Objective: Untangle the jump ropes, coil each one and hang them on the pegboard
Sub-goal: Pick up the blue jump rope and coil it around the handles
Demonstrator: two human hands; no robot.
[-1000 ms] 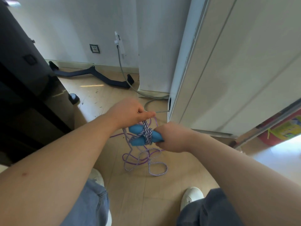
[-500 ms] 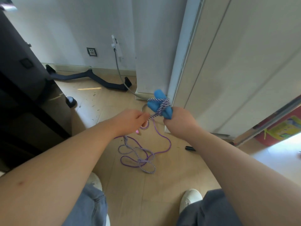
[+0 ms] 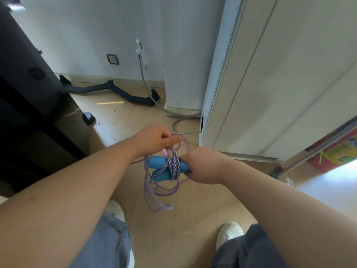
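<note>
Two blue jump-rope handles (image 3: 156,163) lie side by side in mid-air, bound by turns of a navy-and-white striped rope (image 3: 173,165). My right hand (image 3: 202,165) is closed around their right ends. My left hand (image 3: 154,139) pinches rope strands just above the handles; a small pink piece (image 3: 164,151) shows under its fingers. A thin purple rope (image 3: 168,191) is tangled with the striped one, and their loops hang blurred below the handles above the floor. No pegboard is in view.
A white cabinet (image 3: 280,84) stands close on the right, a dark cabinet (image 3: 25,105) on the left. On the wooden floor lie a black curved bar (image 3: 108,91) and a grey cable (image 3: 179,122). My white shoes (image 3: 229,232) are below.
My right hand has brought the blue handles down from near the white cabinet to a level position. The hanging loops have lifted off the floor and swing below the handles.
</note>
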